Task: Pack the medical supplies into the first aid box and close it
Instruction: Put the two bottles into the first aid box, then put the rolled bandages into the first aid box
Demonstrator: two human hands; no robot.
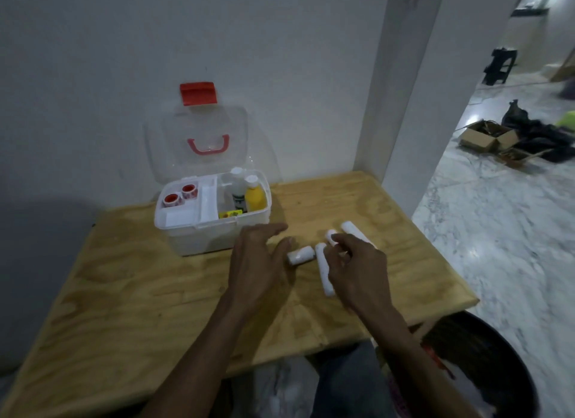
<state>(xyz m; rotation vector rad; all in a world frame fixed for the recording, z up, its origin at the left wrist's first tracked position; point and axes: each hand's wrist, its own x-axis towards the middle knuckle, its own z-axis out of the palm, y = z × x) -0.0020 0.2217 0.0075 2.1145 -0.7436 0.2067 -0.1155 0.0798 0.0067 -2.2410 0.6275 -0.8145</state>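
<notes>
Box: the first aid box (214, 231) stands open at the far left of the wooden counter (124, 293), against the wall; its long axis runs left to right.
Lid: the clear lid (199, 143) stands upright behind the box, with a red handle (208, 144) on its face and a red latch (198, 93) at the top.
Inside, left: 2 tape rolls (179, 195) with red cores sit in a white tray (199, 206).
Inside, right: a white bottle (238, 190) and a yellow bottle (255, 193) stand upright, caps up; a small yellow packet (230, 213) lies in front of them. Their labels are too blurred to read.
Bandage rolls: 4 white bandage rolls (323, 269) lie on the counter just right of the box. The short one (300, 255) points left to right; the long one runs near to far; 2 more (353, 231) slant toward the far left.
Left hand (258, 262): fingers spread and straight, holding nothing, fingertips beside the short roll.
Right hand (357, 268): fingers loosely curled over the rolls; whether it grips one, I cannot tell.
</notes>
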